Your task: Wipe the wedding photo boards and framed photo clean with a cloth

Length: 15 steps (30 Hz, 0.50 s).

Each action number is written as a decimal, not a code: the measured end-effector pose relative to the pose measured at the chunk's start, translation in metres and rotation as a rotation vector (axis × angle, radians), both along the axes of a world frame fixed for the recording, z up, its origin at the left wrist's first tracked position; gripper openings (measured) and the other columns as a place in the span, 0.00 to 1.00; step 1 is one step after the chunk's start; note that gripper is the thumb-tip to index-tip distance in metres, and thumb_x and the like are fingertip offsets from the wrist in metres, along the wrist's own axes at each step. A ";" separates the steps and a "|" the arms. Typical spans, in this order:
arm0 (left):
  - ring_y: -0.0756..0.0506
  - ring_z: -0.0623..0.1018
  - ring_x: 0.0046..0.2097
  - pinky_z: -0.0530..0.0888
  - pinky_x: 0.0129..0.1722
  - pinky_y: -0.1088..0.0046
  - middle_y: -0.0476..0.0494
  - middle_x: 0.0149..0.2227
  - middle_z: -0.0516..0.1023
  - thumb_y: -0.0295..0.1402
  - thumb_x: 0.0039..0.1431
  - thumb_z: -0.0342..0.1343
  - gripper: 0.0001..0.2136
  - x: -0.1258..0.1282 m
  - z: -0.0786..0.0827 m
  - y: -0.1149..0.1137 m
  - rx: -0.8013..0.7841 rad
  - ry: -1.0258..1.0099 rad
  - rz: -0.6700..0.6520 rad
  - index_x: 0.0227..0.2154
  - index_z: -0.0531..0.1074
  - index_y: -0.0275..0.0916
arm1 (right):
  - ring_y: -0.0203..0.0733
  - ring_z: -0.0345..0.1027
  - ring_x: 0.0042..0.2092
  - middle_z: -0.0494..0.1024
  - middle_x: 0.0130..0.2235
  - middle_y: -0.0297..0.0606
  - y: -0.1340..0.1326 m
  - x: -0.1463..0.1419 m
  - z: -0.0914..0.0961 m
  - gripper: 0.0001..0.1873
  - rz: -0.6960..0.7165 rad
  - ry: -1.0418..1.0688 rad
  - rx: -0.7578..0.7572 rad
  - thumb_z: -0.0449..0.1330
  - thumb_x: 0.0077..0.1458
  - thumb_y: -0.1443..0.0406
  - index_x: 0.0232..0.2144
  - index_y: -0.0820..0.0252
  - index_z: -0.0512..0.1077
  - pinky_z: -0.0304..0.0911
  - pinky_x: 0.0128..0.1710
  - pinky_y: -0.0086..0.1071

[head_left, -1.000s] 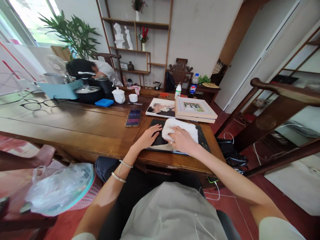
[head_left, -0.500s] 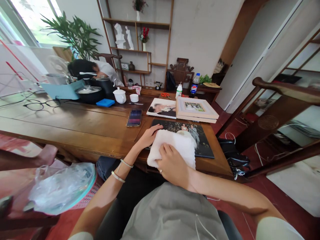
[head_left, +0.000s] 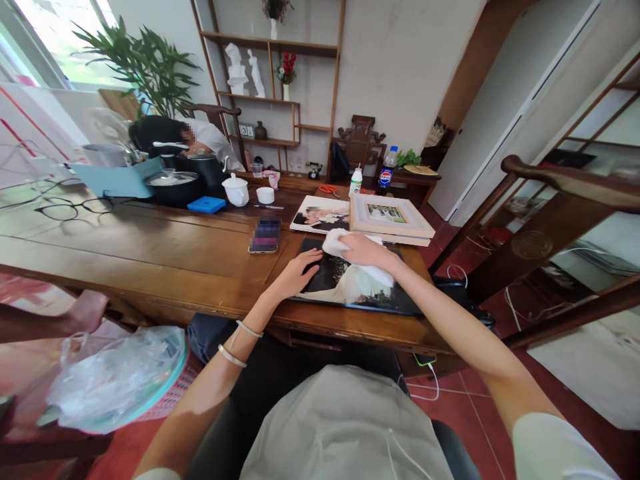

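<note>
A dark wedding photo panel point(head_left: 320, 280) lies flat on the wooden table near its front edge. My right hand point(head_left: 367, 250) grips a white cloth point(head_left: 336, 243) that rests on the panel's far part and hides the couple's upper bodies. Below the cloth the pale dress in the picture shows. My left hand point(head_left: 296, 273) lies with fingers stretched on the panel's left edge. Two bangles circle the left wrist.
Behind the panel lie a photo book point(head_left: 320, 215) and stacked white frames point(head_left: 390, 215). A phone point(head_left: 265, 235) is to the left. Farther back stand a lidded white pot point(head_left: 235, 191), a milk bottle point(head_left: 355, 181) and a cola bottle point(head_left: 387, 170). A person leans at the far side.
My right hand has pushed the cloth away from me to the panel's far side, bunching it. The panel's near part is uncovered now. My left hand stays at the left edge.
</note>
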State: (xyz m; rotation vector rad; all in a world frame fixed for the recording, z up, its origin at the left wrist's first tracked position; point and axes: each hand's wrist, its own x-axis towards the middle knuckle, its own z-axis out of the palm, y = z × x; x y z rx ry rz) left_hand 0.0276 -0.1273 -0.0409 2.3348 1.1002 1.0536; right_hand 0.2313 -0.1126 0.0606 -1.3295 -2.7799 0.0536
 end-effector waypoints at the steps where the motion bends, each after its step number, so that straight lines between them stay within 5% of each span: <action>1: 0.42 0.65 0.61 0.61 0.61 0.59 0.37 0.56 0.70 0.34 0.61 0.47 0.17 0.000 0.001 0.000 -0.001 0.004 0.005 0.50 0.70 0.34 | 0.46 0.69 0.39 0.77 0.39 0.47 0.009 -0.011 0.004 0.13 0.017 0.006 -0.008 0.49 0.50 0.73 0.36 0.66 0.71 0.58 0.37 0.31; 8: 0.42 0.70 0.57 0.64 0.59 0.59 0.38 0.54 0.72 0.33 0.61 0.47 0.16 0.001 0.003 -0.003 -0.015 0.026 0.047 0.49 0.71 0.36 | 0.44 0.68 0.41 0.77 0.41 0.44 0.024 -0.055 0.008 0.13 0.101 0.025 -0.036 0.50 0.49 0.74 0.35 0.66 0.72 0.57 0.40 0.30; 15: 0.42 0.65 0.61 0.60 0.61 0.59 0.38 0.56 0.70 0.34 0.61 0.47 0.17 0.001 0.000 -0.001 -0.007 -0.021 0.003 0.50 0.70 0.34 | 0.46 0.67 0.41 0.76 0.39 0.46 0.003 0.021 -0.008 0.13 -0.038 0.010 0.010 0.49 0.48 0.73 0.34 0.66 0.71 0.57 0.39 0.31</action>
